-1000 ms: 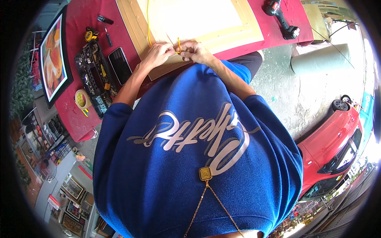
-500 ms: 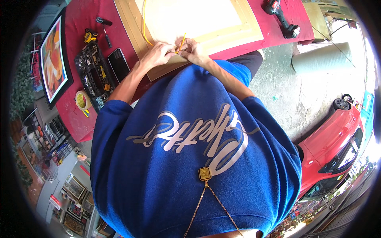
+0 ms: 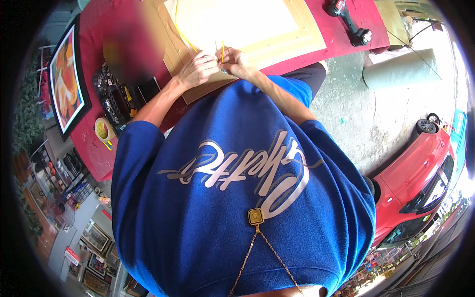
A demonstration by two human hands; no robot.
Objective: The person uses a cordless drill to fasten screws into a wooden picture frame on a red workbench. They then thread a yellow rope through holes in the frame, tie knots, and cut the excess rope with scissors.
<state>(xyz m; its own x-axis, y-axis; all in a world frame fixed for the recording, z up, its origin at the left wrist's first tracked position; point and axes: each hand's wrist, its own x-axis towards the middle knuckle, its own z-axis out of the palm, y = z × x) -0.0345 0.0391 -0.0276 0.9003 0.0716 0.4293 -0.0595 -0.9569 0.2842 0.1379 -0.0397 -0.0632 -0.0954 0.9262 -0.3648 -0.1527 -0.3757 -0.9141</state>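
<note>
A wooden picture frame [image 3: 309, 37] lies on the red-covered table, its pale inner panel [image 3: 242, 22] washed out by light. Across the panel a yellow cord [image 3: 181, 32] curves down to my left hand [image 3: 199, 68], whose fingers are curled closed on it at the frame's near edge. Close beside it, my right hand [image 3: 237, 64] pinches the cord, and a short free end sticks up above its fingers. The fingers hide how the cord runs between the two hands and whether it is knotted there.
A cordless drill [image 3: 350, 22] lies on the red cloth [image 3: 368, 17] at right. To the left are a parts tray [image 3: 111, 94], a tape roll [image 3: 103, 129] and a framed colourful picture [image 3: 69, 81]. A blurred patch covers the table beyond the tray. A wrapped roll [image 3: 401, 69] rests on the floor.
My left hand has turned, its fingers curling more tightly, and the cord has shifted slightly left. The free end now stands more upright. A blur hides the tape measure and tools seen before.
</note>
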